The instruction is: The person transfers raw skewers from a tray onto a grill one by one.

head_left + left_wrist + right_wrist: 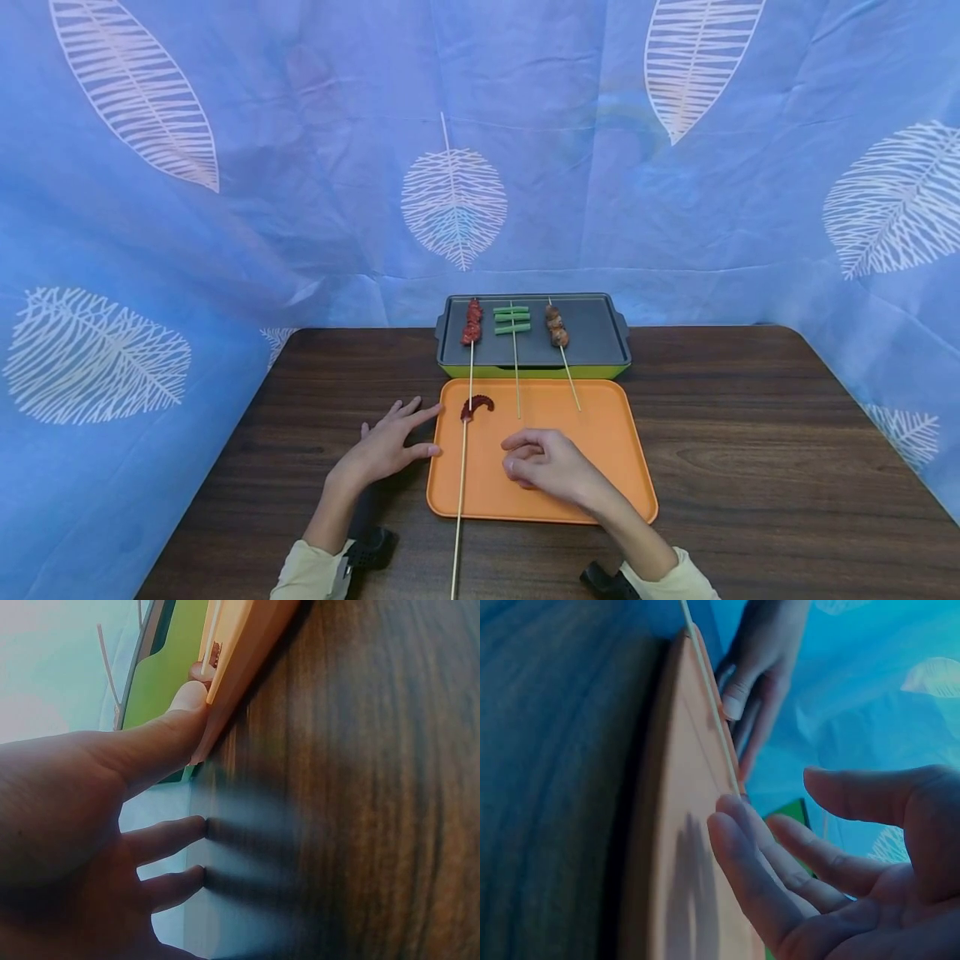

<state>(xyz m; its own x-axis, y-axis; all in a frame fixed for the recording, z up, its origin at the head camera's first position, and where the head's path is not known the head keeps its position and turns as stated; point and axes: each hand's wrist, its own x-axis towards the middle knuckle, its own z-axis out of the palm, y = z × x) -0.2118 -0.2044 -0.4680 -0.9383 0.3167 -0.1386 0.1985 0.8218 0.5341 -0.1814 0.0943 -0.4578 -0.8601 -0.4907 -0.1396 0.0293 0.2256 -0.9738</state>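
My left hand (381, 450) is at the left side of an orange tray (600, 467), fingers spread, thumb and index fingertips right at the rim. In the left wrist view the other fingertips of the left hand (67, 802) are close over the table. My right hand (551, 467) hovers over the tray's middle with loosely bent fingers and nothing in its grasp. A skewer with a dark red, curled tentacle-like piece (477, 405) lies along the tray's left part, its long stick (459, 517) passing over the front rim.
Behind the tray stands a grey griddle (592, 329) with a green base. On it lie a red meat skewer (472, 323), a green vegetable skewer (512, 320) and a brown meat skewer (557, 327), sticks reaching over the tray. A blue leaf-patterned cloth (540, 192) hangs behind the wooden table (750, 433).
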